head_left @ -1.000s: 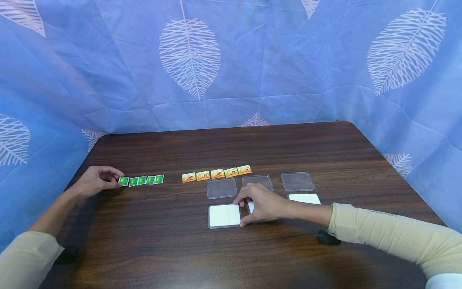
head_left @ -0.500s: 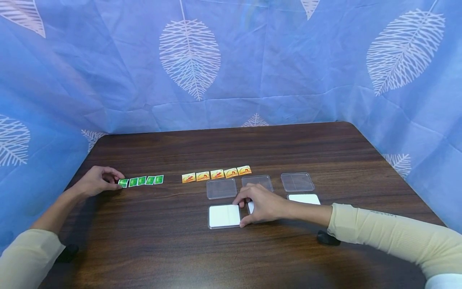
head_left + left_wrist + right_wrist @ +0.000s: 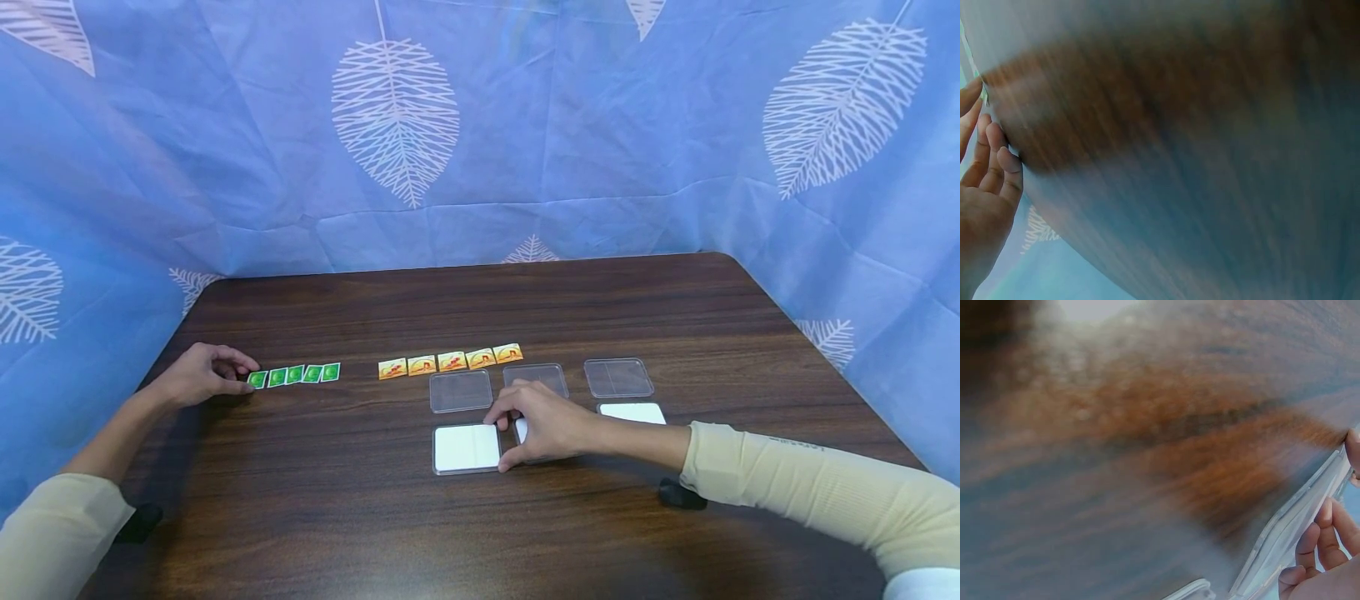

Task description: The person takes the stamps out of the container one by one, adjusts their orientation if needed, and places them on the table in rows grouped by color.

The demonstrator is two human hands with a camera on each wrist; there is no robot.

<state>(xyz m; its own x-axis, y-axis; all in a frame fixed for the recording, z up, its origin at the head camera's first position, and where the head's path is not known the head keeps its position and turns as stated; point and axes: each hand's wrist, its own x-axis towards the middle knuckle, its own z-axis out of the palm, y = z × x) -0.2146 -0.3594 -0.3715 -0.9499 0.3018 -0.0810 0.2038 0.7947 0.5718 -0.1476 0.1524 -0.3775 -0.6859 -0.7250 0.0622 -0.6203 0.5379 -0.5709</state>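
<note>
My left hand (image 3: 204,375) is at the left end of a row of small green cards (image 3: 295,375). Its thumb and forefinger pinch the left edge of the leftmost green card (image 3: 257,380). In the left wrist view the left hand (image 3: 988,194) shows curved fingers, the card mostly hidden. My right hand (image 3: 551,423) reaches over a middle clear case, mostly covered. Thumb and forefinger grip the right corners of the left clear case (image 3: 467,450), which has a white insert. In the right wrist view the right hand (image 3: 1329,562) lies along a case (image 3: 1291,519) seen edge-on.
A row of small orange-yellow cards (image 3: 452,361) lies behind the cases. Clear lids (image 3: 461,392) lie flat on the dark wood table (image 3: 337,517), one another clear lid (image 3: 618,377) farther right. A white-filled case (image 3: 633,412) is partly behind the right forearm. Blue curtains hang around.
The leftmost green card bent slightly under my left fingers half a second ago and now lies flatter, its left edge shifted a little. My right hand has stayed in place.
</note>
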